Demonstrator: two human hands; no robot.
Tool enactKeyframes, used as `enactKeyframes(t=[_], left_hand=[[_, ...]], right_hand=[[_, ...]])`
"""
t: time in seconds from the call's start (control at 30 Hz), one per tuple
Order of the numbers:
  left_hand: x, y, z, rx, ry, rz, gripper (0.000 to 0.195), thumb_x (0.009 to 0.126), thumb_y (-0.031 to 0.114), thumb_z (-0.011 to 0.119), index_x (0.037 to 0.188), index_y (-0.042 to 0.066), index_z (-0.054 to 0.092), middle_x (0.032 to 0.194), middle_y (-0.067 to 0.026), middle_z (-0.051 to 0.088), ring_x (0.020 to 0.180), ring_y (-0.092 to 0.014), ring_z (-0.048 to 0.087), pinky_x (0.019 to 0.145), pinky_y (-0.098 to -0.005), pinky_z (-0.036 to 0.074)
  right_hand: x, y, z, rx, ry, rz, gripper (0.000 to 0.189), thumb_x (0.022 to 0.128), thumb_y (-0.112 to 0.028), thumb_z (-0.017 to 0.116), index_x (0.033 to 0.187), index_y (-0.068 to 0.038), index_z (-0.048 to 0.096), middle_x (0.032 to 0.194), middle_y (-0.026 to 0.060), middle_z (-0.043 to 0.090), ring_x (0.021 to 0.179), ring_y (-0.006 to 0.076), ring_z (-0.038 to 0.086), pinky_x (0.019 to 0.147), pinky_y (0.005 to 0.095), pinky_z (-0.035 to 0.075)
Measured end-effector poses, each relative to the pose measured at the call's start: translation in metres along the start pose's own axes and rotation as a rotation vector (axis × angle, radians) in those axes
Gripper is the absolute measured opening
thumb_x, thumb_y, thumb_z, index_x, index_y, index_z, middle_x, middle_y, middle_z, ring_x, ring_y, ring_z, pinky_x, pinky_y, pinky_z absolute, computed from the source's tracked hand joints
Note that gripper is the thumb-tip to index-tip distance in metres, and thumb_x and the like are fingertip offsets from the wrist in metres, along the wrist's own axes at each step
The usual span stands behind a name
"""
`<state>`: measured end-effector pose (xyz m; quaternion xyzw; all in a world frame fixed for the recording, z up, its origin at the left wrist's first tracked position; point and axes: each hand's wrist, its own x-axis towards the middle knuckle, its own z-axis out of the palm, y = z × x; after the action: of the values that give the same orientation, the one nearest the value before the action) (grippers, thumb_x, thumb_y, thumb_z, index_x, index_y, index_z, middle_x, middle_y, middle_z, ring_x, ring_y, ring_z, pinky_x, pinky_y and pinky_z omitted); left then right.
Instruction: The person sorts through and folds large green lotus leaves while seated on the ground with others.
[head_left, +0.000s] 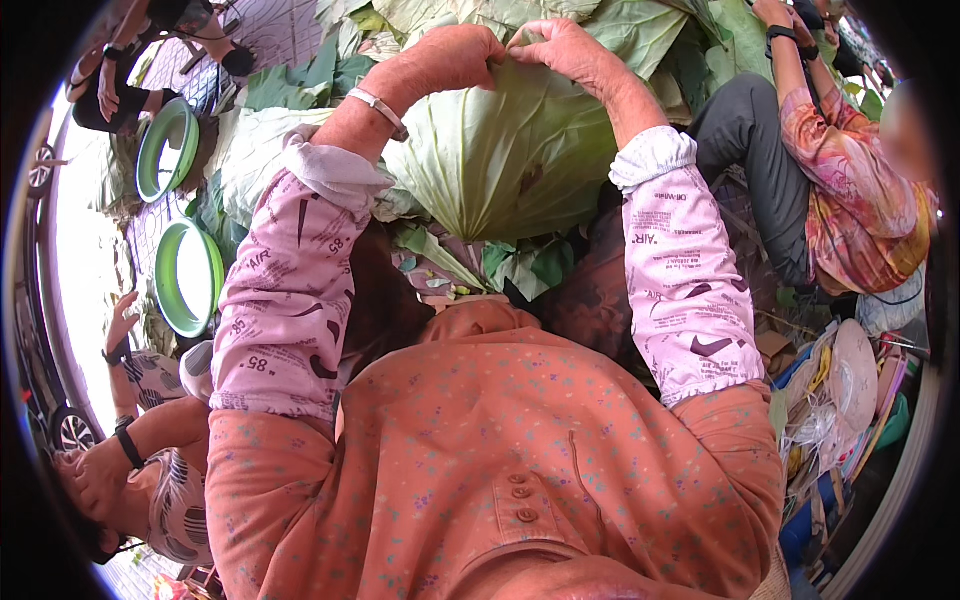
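A large pale green lotus leaf (517, 165), ribs fanning out and a brown patch on it, hangs before me from both hands. My left hand (461, 56) has its fingers closed on the leaf's upper edge. Close beside it, my right hand (559, 52) pinches the same edge between thumb and fingertips. The two hands almost touch at the top of the leaf. Behind and around it lie more leaves (300, 82), some dark green, some pale and wilted. Whether one leaf or several are held together, I cannot tell.
Two green plastic basins (189, 277) stand at the left. A person (142, 480) is at the lower left, and another's legs (202, 37) show at the upper left. A person in a patterned shirt (855, 195) sits at the right, above a pile of bags and cords (832, 405).
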<state>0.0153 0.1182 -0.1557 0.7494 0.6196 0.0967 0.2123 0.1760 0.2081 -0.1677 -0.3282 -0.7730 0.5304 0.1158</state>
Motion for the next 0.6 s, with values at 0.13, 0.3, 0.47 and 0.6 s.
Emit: enactKeyframes(t=[0.13, 0.3, 0.47, 0.6], left_hand=[[-0.003, -0.003, 0.006, 0.044, 0.089, 0.041, 0.026, 0.065, 0.018, 0.067, 0.088, 0.007, 0.065, 0.074, -0.0074, 0.062, 0.073, -0.024, 0.059, 0.068, -0.0331, 0.047], [-0.004, -0.009, 0.01, 0.156, 0.277, 0.302, 0.02, 0.067, 0.018, 0.066, 0.083, 0.007, 0.064, 0.077, -0.0068, 0.063, 0.079, -0.023, 0.057, 0.081, -0.0329, 0.041], [-0.006, -0.003, 0.009, 0.134, 0.179, 0.207, 0.018, 0.068, 0.018, 0.065, 0.083, 0.009, 0.064, 0.076, -0.0059, 0.063, 0.079, -0.023, 0.057, 0.084, -0.0323, 0.039], [-0.006, 0.0, 0.006, 0.111, 0.096, 0.171, 0.019, 0.069, 0.019, 0.065, 0.086, 0.01, 0.065, 0.077, -0.0058, 0.063, 0.08, -0.024, 0.057, 0.084, -0.0327, 0.039]], right_hand=[[0.001, 0.0, -0.003, 0.003, -0.004, 0.052, 0.015, 0.079, -0.011, 0.06, 0.091, -0.002, 0.062, 0.081, -0.001, 0.061, 0.073, 0.0065, 0.053, 0.07, 0.022, 0.044], [0.008, 0.008, -0.006, -0.091, 0.031, -0.048, 0.014, 0.077, -0.013, 0.062, 0.082, 0.0, 0.059, 0.071, 0.0038, 0.058, 0.064, 0.0105, 0.051, 0.061, 0.0276, 0.043], [0.014, 0.015, -0.003, -0.054, 0.091, -0.074, 0.016, 0.073, -0.01, 0.065, 0.067, -0.001, 0.054, 0.06, 0.0036, 0.052, 0.056, 0.0107, 0.045, 0.052, 0.0294, 0.04], [0.019, 0.023, -0.006, -0.079, 0.108, -0.071, 0.016, 0.073, -0.012, 0.065, 0.068, 0.0, 0.055, 0.06, 0.0055, 0.053, 0.057, 0.0112, 0.047, 0.053, 0.0306, 0.041]])
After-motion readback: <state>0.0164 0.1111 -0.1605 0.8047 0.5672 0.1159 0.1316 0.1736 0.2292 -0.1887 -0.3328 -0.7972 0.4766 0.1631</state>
